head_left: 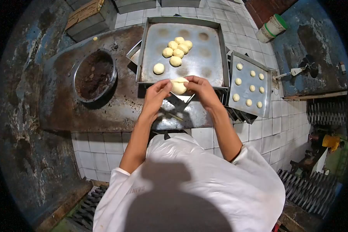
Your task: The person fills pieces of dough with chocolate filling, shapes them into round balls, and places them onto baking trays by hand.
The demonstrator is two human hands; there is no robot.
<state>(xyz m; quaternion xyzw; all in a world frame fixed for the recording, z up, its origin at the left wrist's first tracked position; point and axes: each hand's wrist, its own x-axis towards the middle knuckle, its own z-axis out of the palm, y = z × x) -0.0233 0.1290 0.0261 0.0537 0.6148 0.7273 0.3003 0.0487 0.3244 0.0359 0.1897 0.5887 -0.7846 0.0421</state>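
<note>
Worn brown-and-grey metal table (131,116) spans the middle. On it, deep rectangular grey metal tray (152,38), far side of the hands. To the right, lower-sided rectangular metal tray (244,72), angled, nine small pale dough balls (252,88) in it, spaced apart in rough rows. Left part of table: round silver metal bowl (114,79), dark brown crumbly mass (94,77) inside.

Both forearms come up from the near side, bare below white sleeves, angled inward; hands meet in front of the chest at the deep tray's near edge. Left hand (157,94): fingers curled, partly closed, thumb and fingertips gripping the left edge of the dough. Right hand (200,89): partly closed too, fingers bent inward, fingertips pinching the dough's right edge. Palms not visible.

Held between them: soft pale-yellow dough piece (178,86), rounded below, with a fold along its far edge, at the near wall of the deep tray.

In the deep tray: tight cluster of smooth yellow dough balls (178,53) around the middle, neighbours touching; single yellow dough ball (158,69) apart from them, nearer and left, close to the left hand.
</note>
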